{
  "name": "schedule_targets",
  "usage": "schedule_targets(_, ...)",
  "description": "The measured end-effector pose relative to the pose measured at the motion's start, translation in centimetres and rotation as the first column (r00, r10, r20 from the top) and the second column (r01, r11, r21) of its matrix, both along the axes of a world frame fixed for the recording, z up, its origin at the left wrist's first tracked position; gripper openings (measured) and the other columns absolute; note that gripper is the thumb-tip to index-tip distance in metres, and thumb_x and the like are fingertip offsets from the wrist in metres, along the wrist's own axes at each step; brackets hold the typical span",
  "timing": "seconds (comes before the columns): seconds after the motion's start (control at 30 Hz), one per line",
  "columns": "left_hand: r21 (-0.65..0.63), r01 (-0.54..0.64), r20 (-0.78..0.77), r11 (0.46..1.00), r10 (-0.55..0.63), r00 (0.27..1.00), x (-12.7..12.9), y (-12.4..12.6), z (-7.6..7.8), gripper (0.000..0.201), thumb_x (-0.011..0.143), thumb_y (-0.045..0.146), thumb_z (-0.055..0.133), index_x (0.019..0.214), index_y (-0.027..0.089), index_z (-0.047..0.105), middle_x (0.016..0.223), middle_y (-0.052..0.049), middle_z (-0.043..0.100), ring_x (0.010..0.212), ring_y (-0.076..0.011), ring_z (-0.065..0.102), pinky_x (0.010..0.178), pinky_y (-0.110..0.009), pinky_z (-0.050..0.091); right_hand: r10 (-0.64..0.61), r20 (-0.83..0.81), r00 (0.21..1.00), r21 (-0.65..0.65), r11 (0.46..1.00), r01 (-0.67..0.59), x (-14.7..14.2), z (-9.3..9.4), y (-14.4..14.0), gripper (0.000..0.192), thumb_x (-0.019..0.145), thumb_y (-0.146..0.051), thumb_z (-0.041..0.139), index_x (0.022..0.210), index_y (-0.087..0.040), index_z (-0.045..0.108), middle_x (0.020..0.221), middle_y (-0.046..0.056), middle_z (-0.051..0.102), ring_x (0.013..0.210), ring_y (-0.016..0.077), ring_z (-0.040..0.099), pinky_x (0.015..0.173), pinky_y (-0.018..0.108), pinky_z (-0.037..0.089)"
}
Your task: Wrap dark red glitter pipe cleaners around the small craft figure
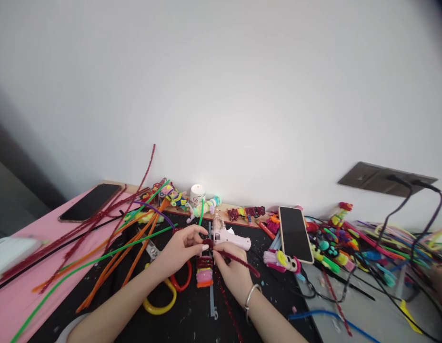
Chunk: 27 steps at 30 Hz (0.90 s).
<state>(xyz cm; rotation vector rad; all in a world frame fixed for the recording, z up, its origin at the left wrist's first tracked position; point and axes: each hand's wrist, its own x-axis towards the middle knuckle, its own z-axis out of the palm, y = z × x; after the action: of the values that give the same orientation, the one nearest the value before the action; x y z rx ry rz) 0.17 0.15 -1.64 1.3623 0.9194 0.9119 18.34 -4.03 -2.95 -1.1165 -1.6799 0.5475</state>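
Both hands, the left hand and right hand, pinch a dark red pipe cleaner closed between fingertips at mid-counter. A white glue gun lies just behind them, toward the counter's back edge.

Counts on the craft table
Two hands at lower centre, the left hand and right hand; two phones, the phone at left and the second phone right of centre; one glue gun; one candle; pipe cleaners too many to count
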Motion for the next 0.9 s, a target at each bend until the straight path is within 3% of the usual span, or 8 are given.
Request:
schedule_targets(0.33,0.019,0.005,-0.018,1.000,-0.005,1.000,0.02,0.05,-0.14,0.026,0.076,0.027,0.072,0.098,0.018,0.062,0.067,0.007,0.056,0.055,-0.0106,0.053,0.057,-0.025,0.041,-0.009,0.003,1.000,-0.006,1.000,0.009,0.03,-0.10,-0.01,0.020,0.090,-0.019,0.059,0.074,-0.020,0.070,0.071,0.003,0.073,0.064,0.0181,0.067,0.063,0.027,0.055)
schedule_targets(0.9,0.036,-0.005,-0.032,0.999,0.006,0.999,0.00,0.07,0.04,0.027,0.074,0.028,0.072,0.098,0.019,0.063,0.068,0.006,0.056,0.062,-0.0132,0.053,0.062,-0.026,0.040,0.000,0.003,1.000,-0.005,1.000,0.000,0.04,-0.04,-0.03,0.020,0.091,-0.019,0.058,0.074,-0.020,0.069,0.072,0.003,0.072,0.064,0.0177,0.067,0.063,0.027,0.055)
